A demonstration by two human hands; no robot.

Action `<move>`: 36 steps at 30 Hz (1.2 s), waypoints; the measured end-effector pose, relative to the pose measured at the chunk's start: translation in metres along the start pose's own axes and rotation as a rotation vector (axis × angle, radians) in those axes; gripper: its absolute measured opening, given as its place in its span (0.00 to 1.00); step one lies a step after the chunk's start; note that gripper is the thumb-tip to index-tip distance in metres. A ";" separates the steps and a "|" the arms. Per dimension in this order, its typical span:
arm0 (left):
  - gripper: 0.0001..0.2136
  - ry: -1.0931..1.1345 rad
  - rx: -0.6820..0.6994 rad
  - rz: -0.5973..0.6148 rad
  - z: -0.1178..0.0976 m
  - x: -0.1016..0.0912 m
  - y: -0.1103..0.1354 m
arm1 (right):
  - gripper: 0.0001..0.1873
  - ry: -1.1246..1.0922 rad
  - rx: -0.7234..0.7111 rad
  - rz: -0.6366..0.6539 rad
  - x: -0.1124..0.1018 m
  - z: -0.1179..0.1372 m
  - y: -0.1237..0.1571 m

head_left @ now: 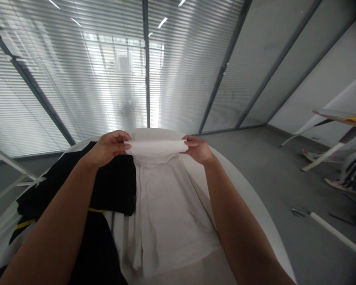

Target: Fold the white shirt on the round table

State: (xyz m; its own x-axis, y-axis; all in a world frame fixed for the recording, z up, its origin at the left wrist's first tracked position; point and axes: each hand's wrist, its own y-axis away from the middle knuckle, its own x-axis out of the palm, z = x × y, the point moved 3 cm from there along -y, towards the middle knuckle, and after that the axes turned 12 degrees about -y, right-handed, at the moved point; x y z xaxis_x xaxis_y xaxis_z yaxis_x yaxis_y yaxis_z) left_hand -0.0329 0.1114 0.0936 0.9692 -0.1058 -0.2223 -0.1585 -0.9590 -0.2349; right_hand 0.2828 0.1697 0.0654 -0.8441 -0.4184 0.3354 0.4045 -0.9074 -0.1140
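- White cloth garment (178, 217) lies lengthwise on the pale round table (252, 198), its far end raised in a smooth, taut band (157, 149) between both hands.
- Soft creases run down its left side; the right edge looks straighter, the near hem slightly uneven.
- Left hand (111, 147) pinches the band's left end between thumb and fingers.
- Right hand (199, 149) pinches its right end likewise.
- Black cloth (115, 182) lies just left of the garment.

Hands (111, 148) (199, 149) pinching white garment (176, 217), black clothes (115, 186) beside it, white table (248, 193)
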 end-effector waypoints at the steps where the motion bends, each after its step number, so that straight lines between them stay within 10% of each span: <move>1: 0.13 -0.027 -0.006 0.037 -0.002 -0.003 0.001 | 0.12 0.014 0.004 0.028 -0.001 0.001 0.001; 14: 0.24 -0.446 -0.147 0.755 -0.026 0.022 0.020 | 0.08 0.394 0.400 0.268 -0.016 0.008 0.018; 22: 0.22 -0.935 -0.080 0.224 0.006 0.054 -0.007 | 0.17 0.937 0.540 0.098 -0.003 0.009 0.010; 29: 0.36 -1.194 -0.204 0.583 0.037 0.068 -0.001 | 0.27 0.986 0.591 0.086 -0.001 -0.026 0.001; 36: 0.38 -1.196 -0.335 0.515 0.023 0.051 -0.001 | 0.20 0.920 0.624 0.091 -0.003 -0.030 0.002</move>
State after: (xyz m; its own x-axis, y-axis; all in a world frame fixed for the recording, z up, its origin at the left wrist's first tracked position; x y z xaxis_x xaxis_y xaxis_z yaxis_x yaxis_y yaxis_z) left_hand 0.0122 0.1130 0.0604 0.0285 -0.3433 -0.9388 -0.2321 -0.9158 0.3279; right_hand 0.2752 0.1679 0.0366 -0.6369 -0.5866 -0.5003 0.3656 -0.8011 0.4739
